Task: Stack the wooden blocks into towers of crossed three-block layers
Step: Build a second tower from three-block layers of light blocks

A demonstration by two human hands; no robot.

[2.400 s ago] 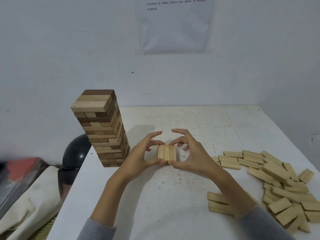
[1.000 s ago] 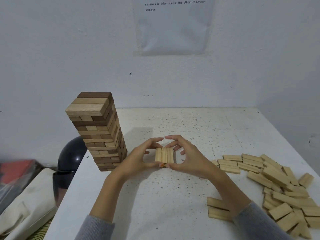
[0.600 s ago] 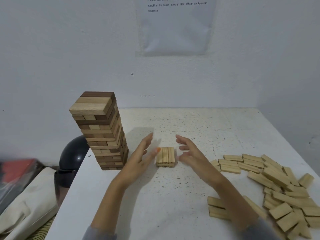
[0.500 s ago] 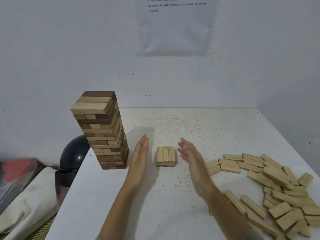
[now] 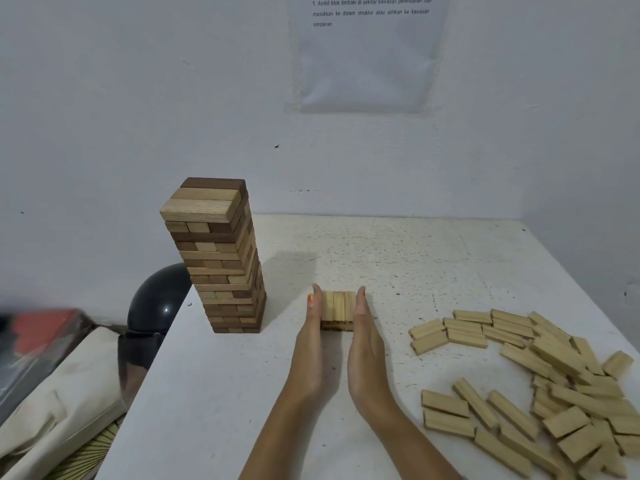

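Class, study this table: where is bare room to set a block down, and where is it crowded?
Bare table lies behind the three-block layer up to the wall, and in front of the tall tower, left of the left hand. The right side is crowded with loose blocks.

Bare study room — posted instruction sheet (image 5: 367, 57)
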